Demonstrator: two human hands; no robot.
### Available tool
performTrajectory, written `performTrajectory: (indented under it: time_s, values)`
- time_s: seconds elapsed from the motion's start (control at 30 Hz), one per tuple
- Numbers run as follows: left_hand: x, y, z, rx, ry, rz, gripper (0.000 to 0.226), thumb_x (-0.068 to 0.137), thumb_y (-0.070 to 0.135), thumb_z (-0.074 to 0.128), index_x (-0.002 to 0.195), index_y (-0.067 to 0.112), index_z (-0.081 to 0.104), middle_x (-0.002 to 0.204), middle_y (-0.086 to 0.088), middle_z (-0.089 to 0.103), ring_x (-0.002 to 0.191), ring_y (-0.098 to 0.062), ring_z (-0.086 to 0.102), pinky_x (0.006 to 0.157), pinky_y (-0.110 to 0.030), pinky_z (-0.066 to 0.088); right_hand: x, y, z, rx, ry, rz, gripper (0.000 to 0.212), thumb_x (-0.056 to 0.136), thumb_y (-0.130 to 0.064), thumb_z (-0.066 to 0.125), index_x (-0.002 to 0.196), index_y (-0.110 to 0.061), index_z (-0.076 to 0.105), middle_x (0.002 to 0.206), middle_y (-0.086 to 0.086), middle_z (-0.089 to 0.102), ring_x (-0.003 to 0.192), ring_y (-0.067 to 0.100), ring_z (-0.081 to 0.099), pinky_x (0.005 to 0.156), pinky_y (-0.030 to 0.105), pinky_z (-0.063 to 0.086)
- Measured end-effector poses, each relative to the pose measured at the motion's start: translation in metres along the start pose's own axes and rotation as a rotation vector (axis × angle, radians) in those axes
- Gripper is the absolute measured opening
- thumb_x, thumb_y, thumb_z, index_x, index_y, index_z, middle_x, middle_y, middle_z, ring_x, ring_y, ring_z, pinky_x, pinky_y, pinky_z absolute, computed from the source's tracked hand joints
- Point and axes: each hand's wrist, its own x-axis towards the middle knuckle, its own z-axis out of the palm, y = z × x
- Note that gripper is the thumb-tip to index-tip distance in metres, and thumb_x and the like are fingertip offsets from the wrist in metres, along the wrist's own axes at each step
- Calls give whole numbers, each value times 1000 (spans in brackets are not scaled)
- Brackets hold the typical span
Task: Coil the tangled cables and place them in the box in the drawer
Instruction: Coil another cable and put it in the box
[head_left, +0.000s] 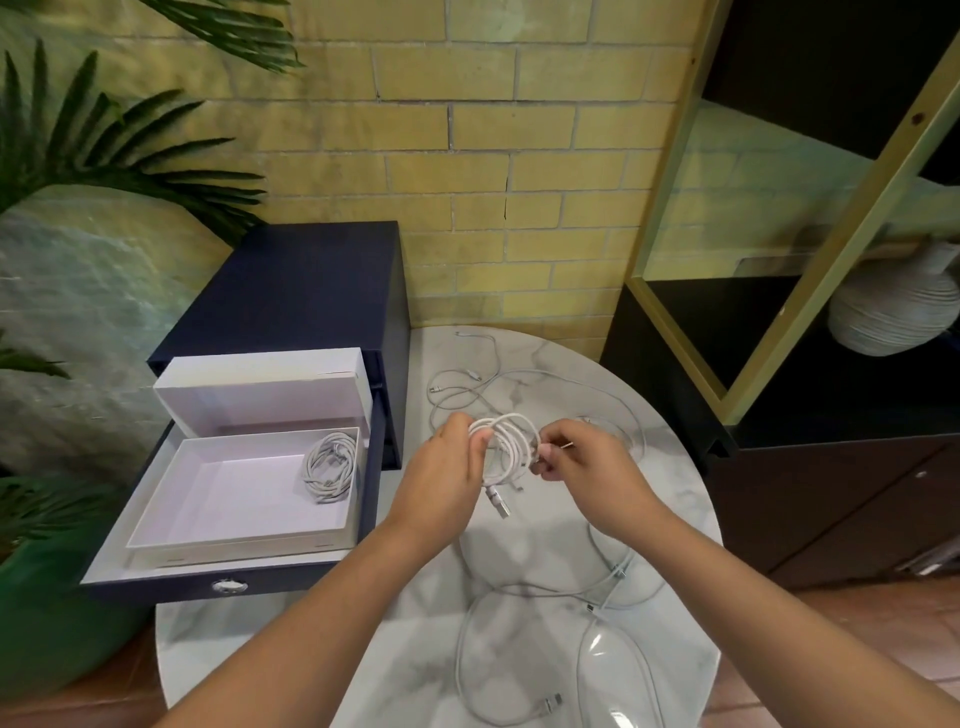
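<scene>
Over the round marble table (670, 499), my left hand (447, 467) grips a coil of white cable (511, 441). My right hand (576, 457) pinches the same coil on its right side. A USB plug (500, 503) hangs below the coil. To the left, a navy drawer (228, 579) stands pulled out with an open white box (234, 493) inside. One coiled white cable (330, 464) lies in the box's right back corner. Loose white cables lie on the table behind my hands (467, 384) and in front of them (524, 649).
The box lid (260, 384) leans upright at the back of the drawer. The navy cabinet (291, 291) stands against a brick wall. A dark shelf unit (779, 364) with a ribbed white vase (893, 306) is on the right. Palm leaves (104, 140) hang at left.
</scene>
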Motion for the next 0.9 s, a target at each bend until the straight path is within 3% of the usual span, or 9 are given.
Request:
performTrajectory:
  time_s: [0.1,0.17,0.4,0.53,0.77,0.9]
  values:
    - [0,2,0,20,-8,-3,22,103,34,31,90,20,42,80,4,52,70,-16,49,58,-31,27,-3,-4,1,118,-2,36,14,97,-21,53,99,-16,66,84,-6,67,71,2,63,66,18,52]
    - [0,1,1,16,-13,-13,23,103,35,31,91,19,43,80,4,52,70,-16,50,58,-31,28,-2,-8,-2,195,-54,95,16,95,-26,56,96,-14,67,82,-8,68,66,0,60,65,19,49]
    - [-2,3,5,-71,-11,-33,25,102,36,34,94,17,48,82,1,58,71,-12,53,56,-27,37,-2,-11,-4,363,-191,223,12,89,-1,63,97,7,60,85,19,66,70,17,69,69,24,58]
    - [-1,6,6,-129,19,-55,24,101,35,37,96,16,51,86,1,61,76,-13,56,65,-33,46,-5,-12,-1,495,-191,236,10,85,8,63,91,3,58,86,22,63,72,24,71,70,26,60]
    - [-1,7,9,-152,-18,-62,21,102,34,37,98,18,49,85,2,59,75,-11,55,62,-27,42,-8,-11,4,459,-164,204,32,79,14,67,103,0,52,75,18,58,73,31,72,70,32,60]
    - [-3,6,8,-168,-30,-74,21,102,34,37,101,18,50,85,4,59,75,-9,55,62,-24,42,-8,-14,5,342,-174,63,51,77,12,70,113,-21,54,77,14,54,71,29,71,69,29,59]
